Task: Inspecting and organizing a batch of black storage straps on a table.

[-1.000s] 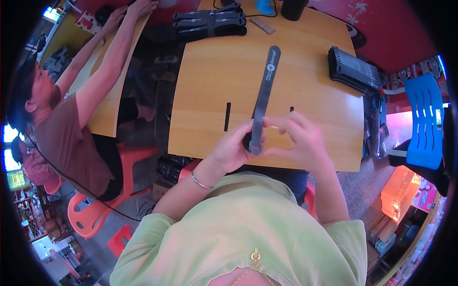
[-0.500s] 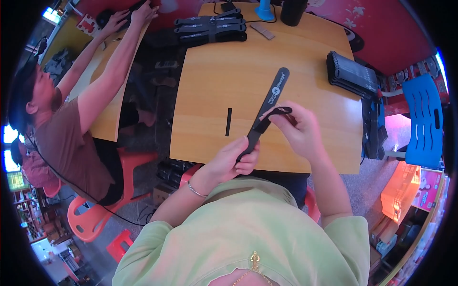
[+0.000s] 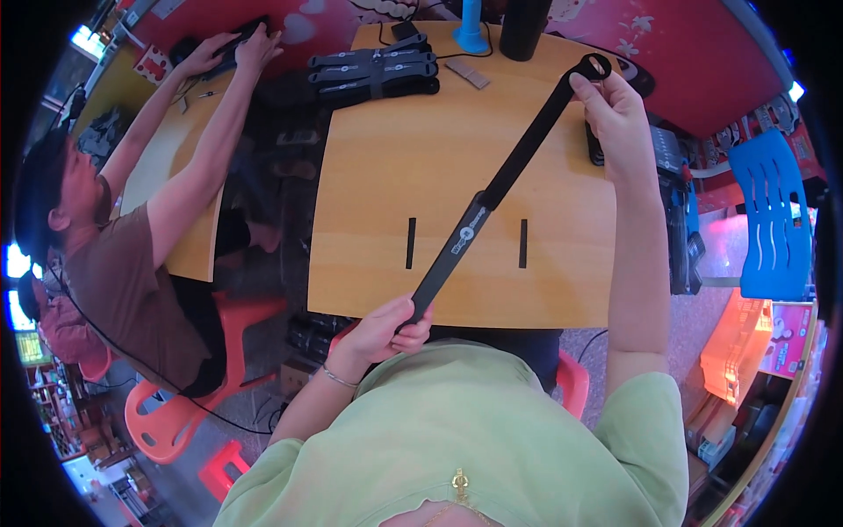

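Observation:
A long black hook-and-loop strap [image 3: 461,239] is stretched at a slant over the table, its printed lower part greyer than the upper. My left hand [image 3: 376,335] grips the lower end near the table's front edge. Up at the far right, my right hand [image 3: 622,119] pinches the other end, where the band forms a small loop [image 3: 598,65]. Two short black strips lie on the tabletop: a left strip [image 3: 411,243] and a right strip [image 3: 523,243], one on each side of the strap's lower half.
A bundle of similar straps [image 3: 373,72] lies on the wooden table [image 3: 360,184] at the far left. Behind it stand a blue stand [image 3: 471,28] and a black cylinder [image 3: 524,31]. Dark straps [image 3: 669,151] are stacked at right. A co-worker [image 3: 132,263] works at the left table.
My right hand has moved up and to the right, drawing the strap's looped end out to full length. The right strip now shows. My left hand has shifted slightly down and left.

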`<action>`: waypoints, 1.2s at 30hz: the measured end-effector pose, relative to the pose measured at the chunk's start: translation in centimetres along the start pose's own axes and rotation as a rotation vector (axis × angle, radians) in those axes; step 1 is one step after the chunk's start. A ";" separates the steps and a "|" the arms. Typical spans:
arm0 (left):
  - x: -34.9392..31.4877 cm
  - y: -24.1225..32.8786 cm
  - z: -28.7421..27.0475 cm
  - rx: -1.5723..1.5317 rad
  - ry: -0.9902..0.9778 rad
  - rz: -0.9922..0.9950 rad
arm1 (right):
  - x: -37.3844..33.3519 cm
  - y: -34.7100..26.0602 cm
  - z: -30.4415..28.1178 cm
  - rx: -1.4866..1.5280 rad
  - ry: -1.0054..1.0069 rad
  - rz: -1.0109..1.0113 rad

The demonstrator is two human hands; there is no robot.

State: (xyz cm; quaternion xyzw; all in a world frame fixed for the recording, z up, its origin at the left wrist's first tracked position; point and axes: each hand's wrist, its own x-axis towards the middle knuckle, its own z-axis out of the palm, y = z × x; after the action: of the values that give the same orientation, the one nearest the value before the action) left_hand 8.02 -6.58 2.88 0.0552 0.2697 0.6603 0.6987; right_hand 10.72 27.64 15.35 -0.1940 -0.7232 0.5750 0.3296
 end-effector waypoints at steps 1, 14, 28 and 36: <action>0.0 0.3 0.1 0.012 -0.013 0.029 | 0.5 0.4 -0.2 -0.024 0.031 0.009; 0.8 1.7 0.1 -0.022 0.011 0.088 | -1.9 5.5 -4.4 -0.719 0.075 -0.427; 2.9 2.7 2.2 0.023 0.093 0.131 | -7.3 -7.1 -5.2 -0.191 0.075 -0.662; 4.7 2.2 4.8 0.059 0.093 0.084 | -5.4 -8.1 -6.4 -0.188 0.141 -0.667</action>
State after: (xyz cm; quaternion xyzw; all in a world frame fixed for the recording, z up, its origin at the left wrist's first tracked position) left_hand 8.11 -0.44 6.51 0.0563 0.3186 0.6828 0.6550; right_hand 19.80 26.46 22.49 -0.0158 -0.7719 0.3517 0.5293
